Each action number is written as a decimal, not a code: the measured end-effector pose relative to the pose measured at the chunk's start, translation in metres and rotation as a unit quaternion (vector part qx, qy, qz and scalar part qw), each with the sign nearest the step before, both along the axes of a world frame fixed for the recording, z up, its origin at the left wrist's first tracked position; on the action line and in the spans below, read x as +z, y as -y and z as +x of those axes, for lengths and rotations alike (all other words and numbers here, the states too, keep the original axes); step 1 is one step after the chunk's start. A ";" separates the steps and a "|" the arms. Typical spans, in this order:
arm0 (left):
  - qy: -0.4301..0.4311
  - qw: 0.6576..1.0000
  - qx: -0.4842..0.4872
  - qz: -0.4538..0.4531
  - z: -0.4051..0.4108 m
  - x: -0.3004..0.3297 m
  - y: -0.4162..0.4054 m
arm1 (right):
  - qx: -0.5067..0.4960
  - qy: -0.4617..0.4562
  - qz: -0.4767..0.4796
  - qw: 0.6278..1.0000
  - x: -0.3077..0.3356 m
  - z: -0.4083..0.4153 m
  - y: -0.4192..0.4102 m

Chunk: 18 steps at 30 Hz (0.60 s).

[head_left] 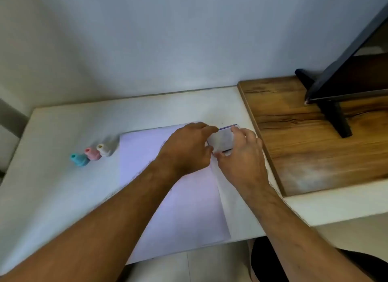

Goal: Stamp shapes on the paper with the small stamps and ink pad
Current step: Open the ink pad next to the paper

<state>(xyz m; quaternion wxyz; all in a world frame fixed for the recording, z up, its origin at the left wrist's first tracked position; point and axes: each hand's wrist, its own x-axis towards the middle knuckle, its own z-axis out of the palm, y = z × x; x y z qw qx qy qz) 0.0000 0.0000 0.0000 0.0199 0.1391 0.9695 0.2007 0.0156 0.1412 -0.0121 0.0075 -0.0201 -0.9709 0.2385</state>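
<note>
So from the head camera, both hands are sitting together at the far right corner of the paper (168, 197), working on the ink pad (221, 140). The left hand (186, 149) is curling its fingers around the left side of the pad, with a finger reaching along the far edge. The right hand (241, 153) is gripping the right side, thumb tucked at the near edge. The pad looks like a small whitish case, and there's a thin dark line showing at its far edge, but it's blurry, so I can't tell whether the lid is lifting or not.

The paper is lying flat on the white table (63, 187), its near edge hanging a bit over the table's near edge. Over to the left of the paper, three small stamps are lining up in a diagonal row, lying on their sides: a teal stamp (79, 159) nearest, then a pink stamp (92, 153), then a white stamp (104, 149) just beside the paper's edge.

On the right, a wooden board (315, 145) is sitting against the table, with a dark screen (346, 71) standing on it by the wall (147, 40).
</note>
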 end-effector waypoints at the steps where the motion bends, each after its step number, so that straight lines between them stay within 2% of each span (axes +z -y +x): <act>1: 0.011 1.000 -0.007 -0.004 -0.005 -0.001 -0.004 | -0.013 0.003 -0.010 1.000 -0.001 -0.002 -0.002; 5: 0.003 0.998 -0.049 -0.040 -0.017 -0.003 -0.013 | -0.014 0.005 -0.031 0.999 -0.010 -0.008 -0.005; 12: 0.004 0.997 -0.050 -0.062 -0.030 0.000 -0.015 | -0.037 0.008 -0.068 0.997 -0.016 -0.013 -0.008; 18: 0.003 0.988 -0.061 -0.142 -0.043 0.010 -0.026 | -0.038 0.002 -0.071 0.997 -0.014 -0.008 -0.001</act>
